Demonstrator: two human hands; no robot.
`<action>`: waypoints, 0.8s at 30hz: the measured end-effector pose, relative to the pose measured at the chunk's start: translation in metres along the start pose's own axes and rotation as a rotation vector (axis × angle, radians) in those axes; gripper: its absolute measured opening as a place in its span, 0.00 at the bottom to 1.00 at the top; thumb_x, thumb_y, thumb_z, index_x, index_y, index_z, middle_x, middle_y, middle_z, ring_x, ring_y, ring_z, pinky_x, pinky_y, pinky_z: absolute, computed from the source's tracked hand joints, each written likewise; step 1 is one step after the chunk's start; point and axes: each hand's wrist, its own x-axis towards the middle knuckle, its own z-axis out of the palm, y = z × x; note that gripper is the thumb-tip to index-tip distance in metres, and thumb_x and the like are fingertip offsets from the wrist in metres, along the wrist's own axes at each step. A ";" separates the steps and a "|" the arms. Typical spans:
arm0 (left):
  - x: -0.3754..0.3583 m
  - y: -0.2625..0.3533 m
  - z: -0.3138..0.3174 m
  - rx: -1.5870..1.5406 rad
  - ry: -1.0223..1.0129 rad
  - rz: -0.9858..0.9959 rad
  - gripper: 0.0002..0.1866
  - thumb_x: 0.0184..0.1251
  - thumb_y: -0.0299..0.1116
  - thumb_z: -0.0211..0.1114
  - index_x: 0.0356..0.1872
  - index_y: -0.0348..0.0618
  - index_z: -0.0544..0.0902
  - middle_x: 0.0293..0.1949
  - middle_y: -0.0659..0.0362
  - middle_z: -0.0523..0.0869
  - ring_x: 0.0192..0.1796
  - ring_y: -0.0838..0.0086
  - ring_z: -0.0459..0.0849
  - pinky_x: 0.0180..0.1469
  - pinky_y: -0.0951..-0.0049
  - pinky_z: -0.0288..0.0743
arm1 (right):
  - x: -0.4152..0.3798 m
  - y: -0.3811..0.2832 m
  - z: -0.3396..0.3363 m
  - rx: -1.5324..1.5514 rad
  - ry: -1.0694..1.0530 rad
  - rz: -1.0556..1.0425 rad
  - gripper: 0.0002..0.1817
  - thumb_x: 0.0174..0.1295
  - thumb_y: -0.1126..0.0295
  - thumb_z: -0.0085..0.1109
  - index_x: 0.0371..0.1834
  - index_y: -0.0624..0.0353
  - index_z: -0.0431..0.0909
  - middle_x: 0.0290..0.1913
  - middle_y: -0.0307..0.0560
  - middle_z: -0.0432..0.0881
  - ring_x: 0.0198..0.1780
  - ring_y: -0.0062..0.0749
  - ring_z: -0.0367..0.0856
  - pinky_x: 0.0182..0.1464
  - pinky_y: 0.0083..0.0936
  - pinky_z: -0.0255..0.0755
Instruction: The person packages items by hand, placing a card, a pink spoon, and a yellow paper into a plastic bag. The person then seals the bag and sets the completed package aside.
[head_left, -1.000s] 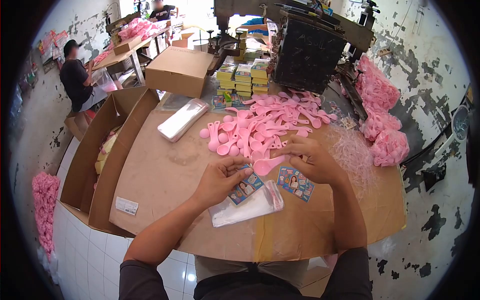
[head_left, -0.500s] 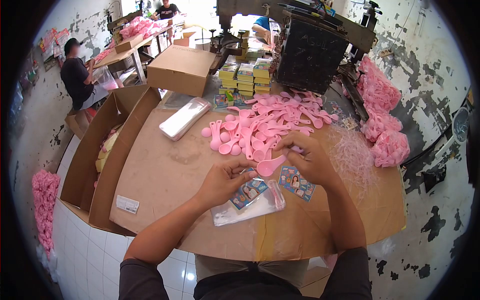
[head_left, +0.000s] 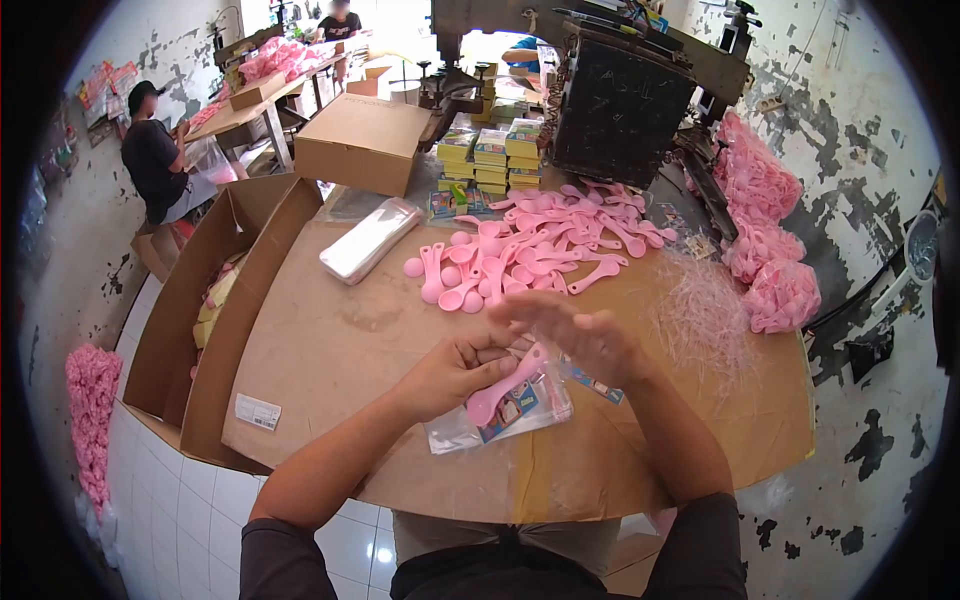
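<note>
My left hand is closed on the mouth of a clear plastic bag. A pink measuring spoon lies slanted over a blue printed card, seemingly inside that bag, its round bowl at the lower left. Beneath is a stack of clear plastic bags. My right hand, slightly blurred, hovers just right of the left one with fingers stretched and nothing seen in them. Under it, another printed card shows in part. Beyond both hands spreads a pile of pink spoons.
A wrapped bag pack and stacked cards stand behind. Left is an open cardboard box. Plastic shreds and pink bundles lie right, near a black machine. A person sits far left.
The pink spoon has gone from my right hand onto the card at my left hand. My right hand has opened, and the left one has shifted slightly down.
</note>
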 end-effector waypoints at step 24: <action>-0.008 0.010 0.022 0.365 0.191 0.287 0.18 0.79 0.27 0.62 0.65 0.34 0.78 0.49 0.54 0.92 0.52 0.75 0.90 0.56 0.73 0.82 | -0.010 -0.028 0.047 -1.309 0.417 -0.268 0.09 0.64 0.76 0.70 0.47 0.60 0.85 0.39 0.46 0.84 0.31 0.32 0.82 0.31 0.26 0.73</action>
